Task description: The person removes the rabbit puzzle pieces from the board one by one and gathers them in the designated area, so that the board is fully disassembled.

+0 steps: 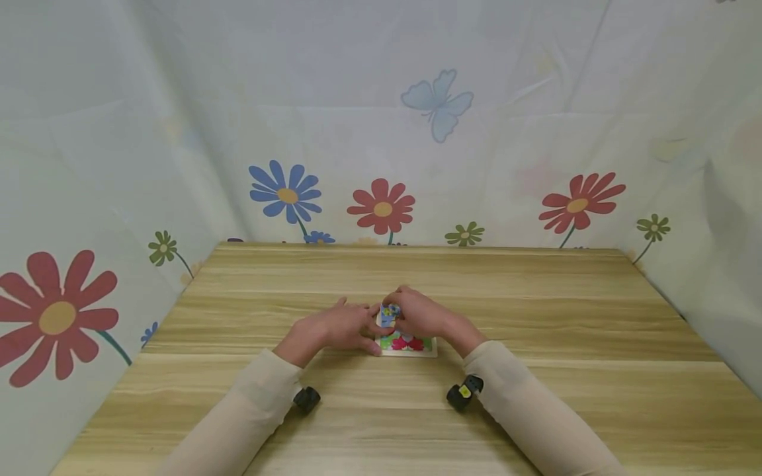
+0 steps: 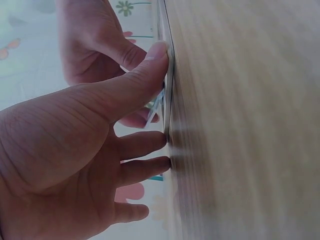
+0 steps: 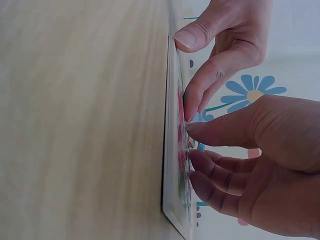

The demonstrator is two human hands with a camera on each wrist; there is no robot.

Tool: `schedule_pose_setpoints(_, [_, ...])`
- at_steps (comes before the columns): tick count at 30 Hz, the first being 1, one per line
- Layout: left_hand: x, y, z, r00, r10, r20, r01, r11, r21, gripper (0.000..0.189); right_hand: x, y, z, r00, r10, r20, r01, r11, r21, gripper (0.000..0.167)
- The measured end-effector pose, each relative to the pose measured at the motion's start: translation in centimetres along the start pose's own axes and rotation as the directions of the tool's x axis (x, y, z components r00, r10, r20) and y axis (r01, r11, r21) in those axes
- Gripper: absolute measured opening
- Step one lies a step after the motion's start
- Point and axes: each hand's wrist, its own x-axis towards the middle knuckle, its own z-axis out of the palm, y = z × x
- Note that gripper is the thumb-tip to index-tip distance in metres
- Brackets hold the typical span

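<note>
Both hands meet over one small patch, as my feed shows: the left hand (image 1: 342, 327) lies with its fingers spread, thumb on a board's near left corner, while the right hand (image 1: 427, 316) is drawn narrow, thumb and fingertips pinching a small piece. From where I sit, the largest thing is the pale backdrop (image 1: 357, 79), printed with red, blue and green flowers and a light-blue butterfly. Next comes the wood-grained worktop (image 1: 536, 297), whose far edge runs along the foot of that cloth. Cream sleeves (image 1: 526, 403) cover both forearms. I see the flat picture board (image 1: 430, 352) about midway between the worktop's left and right edges, its pale border framing red and green print, its far right part hidden under the right hand. Smaller are the black wrist cameras (image 1: 307, 399), one by each cuff. Smallest is the printed piece (image 1: 389, 316), blue with yellow, over the board's left side; my left wrist view shows it tilted up from the board.
</note>
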Motion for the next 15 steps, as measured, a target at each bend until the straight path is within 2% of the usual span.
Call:
schedule_pose_setpoints(5, [0.02, -0.01, 0.01, 1.0, -0.002, 0.004, 0.002, 1.0, 0.011, 0.054, 0.08, 0.07, 0.09, 1.0, 0.002, -0.009, -0.003, 1.0, -0.016, 0.039])
schedule_pose_setpoints(15, [-0.09, 0.15, -0.12, 1.0, -0.009, -0.006, 0.009, 1.0, 0.009, 0.054, 0.16, 0.11, 0.13, 0.996, -0.022, -0.085, 0.023, 1.0, 0.012, 0.03])
